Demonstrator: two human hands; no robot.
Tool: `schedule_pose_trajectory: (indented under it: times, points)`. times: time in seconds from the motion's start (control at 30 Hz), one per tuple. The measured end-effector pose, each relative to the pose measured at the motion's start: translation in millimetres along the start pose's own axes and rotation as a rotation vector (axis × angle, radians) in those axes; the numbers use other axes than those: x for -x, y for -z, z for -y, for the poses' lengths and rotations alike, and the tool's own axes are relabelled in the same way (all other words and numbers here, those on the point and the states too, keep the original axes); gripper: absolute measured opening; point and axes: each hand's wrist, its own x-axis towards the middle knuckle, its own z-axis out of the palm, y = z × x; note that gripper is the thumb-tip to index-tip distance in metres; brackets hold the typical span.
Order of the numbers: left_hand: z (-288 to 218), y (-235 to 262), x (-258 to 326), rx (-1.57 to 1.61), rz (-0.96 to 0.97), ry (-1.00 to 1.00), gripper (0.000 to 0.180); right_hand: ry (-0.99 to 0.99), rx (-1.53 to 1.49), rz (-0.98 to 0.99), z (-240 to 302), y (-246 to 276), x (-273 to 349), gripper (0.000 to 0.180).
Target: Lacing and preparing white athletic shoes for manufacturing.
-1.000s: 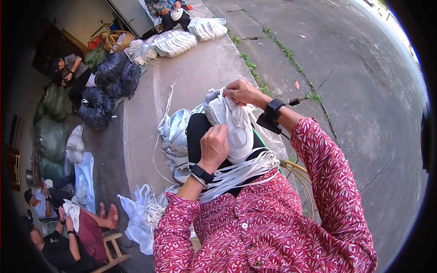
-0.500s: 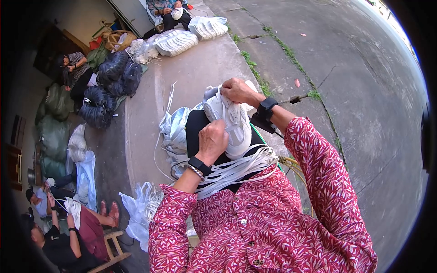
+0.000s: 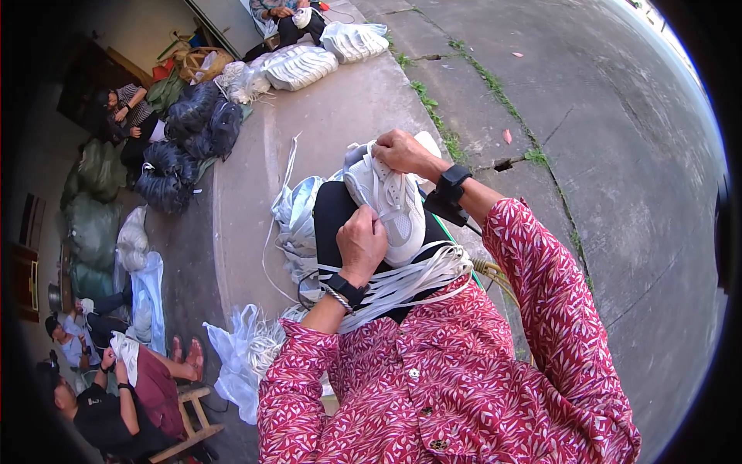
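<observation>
A white sneaker rests across my lap on black trousers, its toe pointing toward me. My right hand is closed at the upper eyelets near the ankle opening, pinching a white shoelace. Beside the sneaker's left edge, my left hand is curled into a fist with the lace running to its fingers; its fingertips are partly hidden. A loose bundle of white laces lies over my lap, between the toe and my red patterned shirt.
White plastic bags lie to my left, with another bag of laces nearer. Bundled white shoes and black sacks stand farther off. Several people sit at the left and far side, one near a wooden stool. Yellowish cords hang at my right.
Both hands stay almost in place at the sneaker, and a lace strand now shows more clearly between them. At the lower left, a seated person's hands have drawn closer together.
</observation>
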Motion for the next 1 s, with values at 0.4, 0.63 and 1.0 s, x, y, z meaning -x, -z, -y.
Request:
schedule_pose_trajectory:
  times: [0.4, 0.63, 1.0]
  points:
    - [-10.2, -14.7, 2.9, 0.041, -0.073, 0.263, 0.007, 0.081, -0.032, -0.032, -8.6, -2.4, -2.1, 0.027]
    - [0.7, 4.0, 19.7, 0.051, 0.143, 0.151, 0.005, -0.076, -0.385, 0.051, 17.8, 16.0, 18.7, 0.025]
    - [-44.4, 8.9, 24.3, 0.184, 0.188, -0.477, 0.024, 0.462, -0.74, 0.054, 150.5, 71.2, 50.0, 0.024]
